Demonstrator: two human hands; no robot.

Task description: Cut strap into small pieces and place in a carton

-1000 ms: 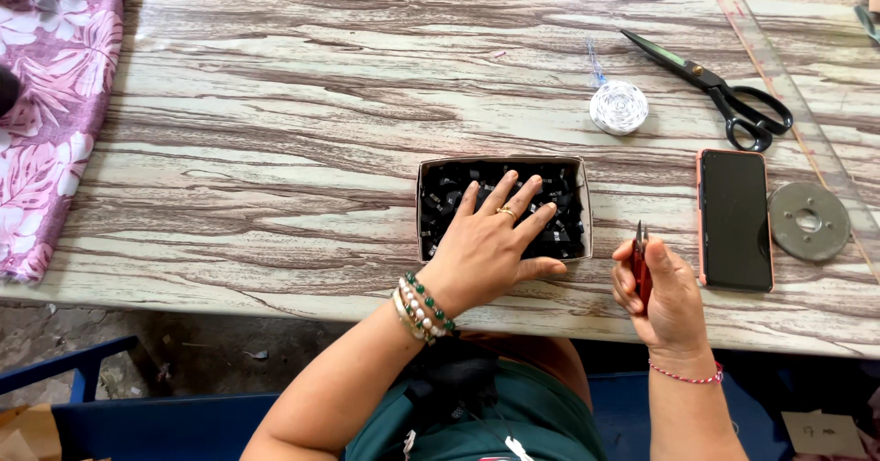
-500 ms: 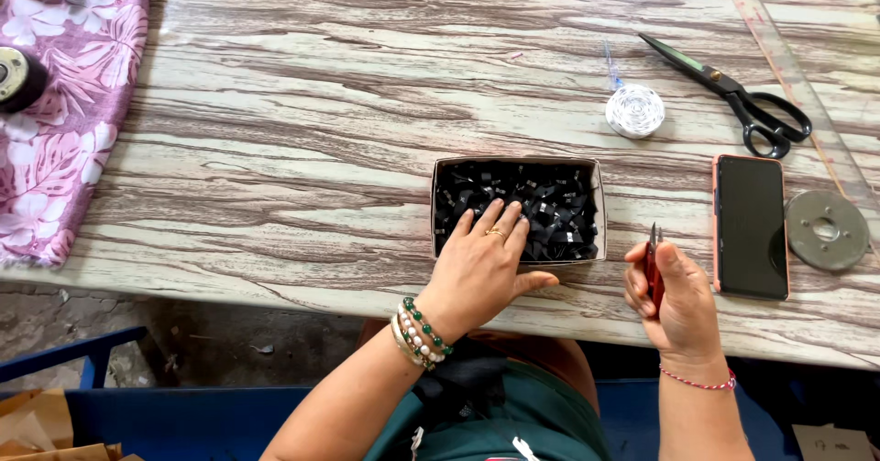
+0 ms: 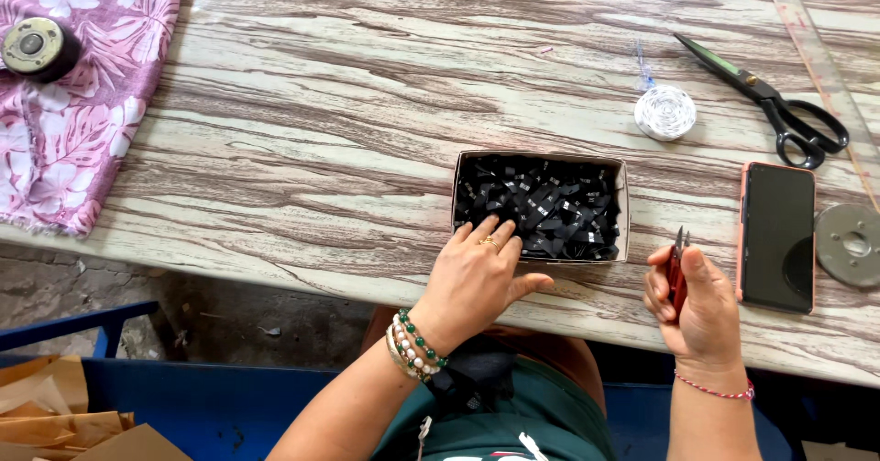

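A shallow cardboard box (image 3: 625, 206) full of small black labels (image 3: 541, 206) sits near the table's front edge. My left hand (image 3: 477, 278) rests at the box's near left corner, fingers apart and laid on the rim, nothing held. My right hand (image 3: 698, 307) hovers just right of the box, closed around small red thread snips (image 3: 677, 264) whose points stick upward. Bead bracelets circle my left wrist; a thin red one circles my right.
A phone (image 3: 777, 235) in a pink case lies right of my right hand, a grey metal disc (image 3: 849, 245) beside it. Black scissors (image 3: 768, 102), a white tape roll (image 3: 665, 113) and a clear ruler (image 3: 822, 69) lie behind. Pink floral cloth (image 3: 64, 122) with a round weight (image 3: 37, 47) covers the far left.
My left hand has drawn back from inside the box of labels to its near left corner. My right hand still grips the snips. The view has shifted left.
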